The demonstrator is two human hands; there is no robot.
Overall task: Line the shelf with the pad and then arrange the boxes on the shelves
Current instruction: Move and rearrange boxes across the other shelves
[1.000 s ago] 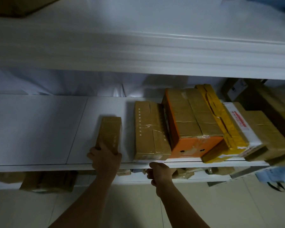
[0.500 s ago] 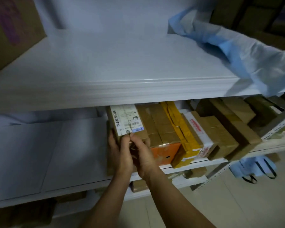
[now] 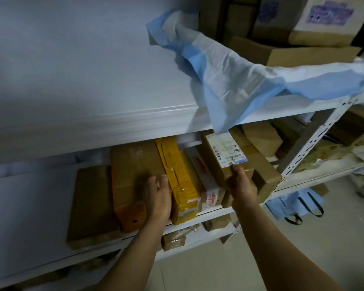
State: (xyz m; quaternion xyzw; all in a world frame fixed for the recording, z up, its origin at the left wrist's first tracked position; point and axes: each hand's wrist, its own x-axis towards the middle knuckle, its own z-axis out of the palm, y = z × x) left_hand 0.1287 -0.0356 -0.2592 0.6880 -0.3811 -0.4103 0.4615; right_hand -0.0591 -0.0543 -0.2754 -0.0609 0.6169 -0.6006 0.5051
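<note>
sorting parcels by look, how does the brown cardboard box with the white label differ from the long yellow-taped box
The brown cardboard box with the white label is gripped at its near end by the right hand; the long yellow-taped box lies in the row on the white middle shelf. The labelled box shows plain brown card under a barcode label; the yellow box is wrapped in tape. Both are oblong parcels.

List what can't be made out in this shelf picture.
Head view only.
- Blurred by motion: whether the left hand grips the orange box.
- Too small to read: print on the label of the box held by the right hand.
- Cut off by the right edge: the blue pad.
- Hidden by the upper shelf: the back of the middle shelf.
</note>
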